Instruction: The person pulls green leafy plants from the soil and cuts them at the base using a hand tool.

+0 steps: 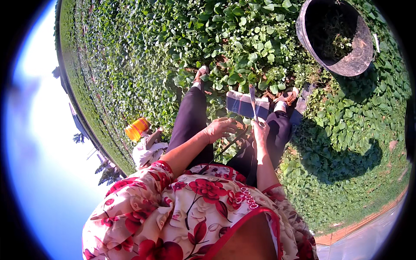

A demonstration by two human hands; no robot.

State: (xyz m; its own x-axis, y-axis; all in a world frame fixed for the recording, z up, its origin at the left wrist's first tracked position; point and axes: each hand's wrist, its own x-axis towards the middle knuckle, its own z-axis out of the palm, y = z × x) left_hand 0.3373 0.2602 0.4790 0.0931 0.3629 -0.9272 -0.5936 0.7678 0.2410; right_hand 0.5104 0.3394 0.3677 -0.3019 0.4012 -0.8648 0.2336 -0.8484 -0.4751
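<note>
My right hand (pixel 261 132) is closed around the lower end of a narrow, flat-bladed hand tool (pixel 253 100). The blade points away from me, up toward the plants. My left hand (pixel 221 129) is over my lap to the left of the tool, fingers loosely bent and apart, with nothing visible in them. A thin dark cord (pixel 229 145) runs from my waist up between the hands. Just beyond them, a dark blue plaid cloth (pixel 239 104) lies between my lower legs, and the blade crosses in front of it.
Low leafy plants (pixel 173 39) cover the ground all around my feet. A large dark bucket (pixel 362 60), tilted toward me, holds pulled greenery at the far right. An orange-yellow container (pixel 137 129) and pale cloth (pixel 149 152) are at the left. Plastic sheeting (pixel 359 245) lies at the lower right.
</note>
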